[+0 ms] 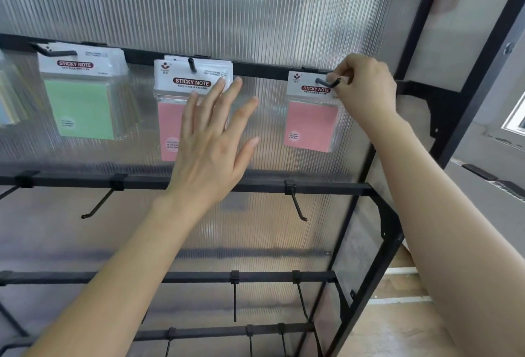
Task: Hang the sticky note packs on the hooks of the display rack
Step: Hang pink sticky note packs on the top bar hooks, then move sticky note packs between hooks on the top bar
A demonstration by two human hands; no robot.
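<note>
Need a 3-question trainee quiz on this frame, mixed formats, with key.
1. True or false: the left hand has its fingers spread and holds nothing.
2. The rightmost pack, pinched at its top by the right hand, is: A green, B pink, C blue.
3. Fill in: the green packs hang to the ___ of the middle pink packs.
Key: 1 true; 2 B; 3 left.

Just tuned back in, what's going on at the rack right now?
A person is stocking the display rack with sticky note packs. The right-hand grip pinches the header of a pink pack at the rightmost top hook, which passes through the header. The left-hand grip is open, fingers spread, in front of the middle pink packs; whether it touches them is unclear. Green packs hang further left.
</note>
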